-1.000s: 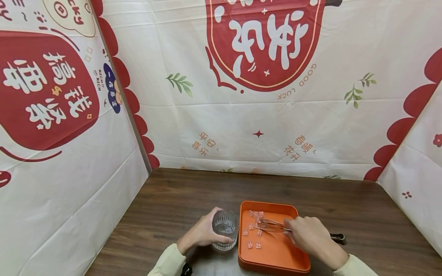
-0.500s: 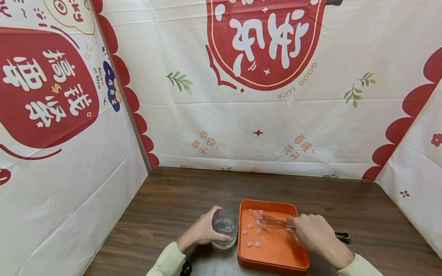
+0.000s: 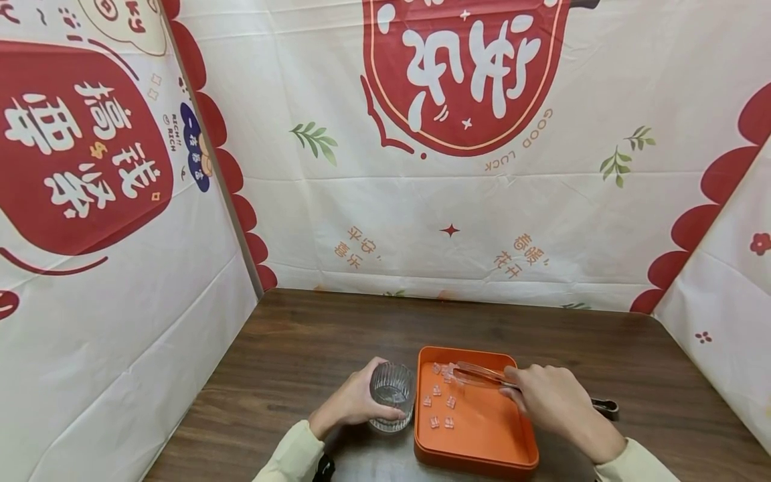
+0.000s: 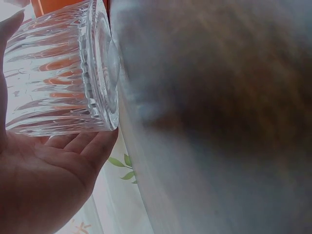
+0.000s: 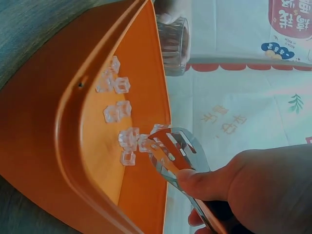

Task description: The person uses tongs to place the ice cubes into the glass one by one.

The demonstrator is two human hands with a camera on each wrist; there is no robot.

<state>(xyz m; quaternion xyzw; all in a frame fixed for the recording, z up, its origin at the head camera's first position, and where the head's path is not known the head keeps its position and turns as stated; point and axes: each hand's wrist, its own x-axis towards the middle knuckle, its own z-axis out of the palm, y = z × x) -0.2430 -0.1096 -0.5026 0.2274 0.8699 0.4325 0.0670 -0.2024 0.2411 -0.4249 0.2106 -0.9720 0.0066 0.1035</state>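
Note:
My left hand [image 3: 354, 402] holds a clear ribbed drinking glass [image 3: 391, 396], fingers and thumb around its sides, at the left of an orange tray [image 3: 482, 442]. In the left wrist view the glass [image 4: 58, 73] shows from the side. My right hand [image 3: 551, 405] grips metal tongs [image 3: 482, 375], with their dark handle end sticking out behind it. Several clear plastic cubes [image 3: 449, 423] lie in the tray's left part. The tong tips are over the far-left cluster; in the right wrist view the tongs [image 5: 178, 151] overlap a cube [image 5: 159, 128] there.
The tray stands on a dark wood-grain table [image 3: 313, 335]. Printed white cloth walls [image 3: 409, 201] enclose the table at the back, left and right. A raised rim [image 5: 73, 117] runs round the tray.
My right hand and the tongs have shifted slightly right and away from me, the tong tips staying near the far-left cubes. The left hand keeps its hold on the glass.

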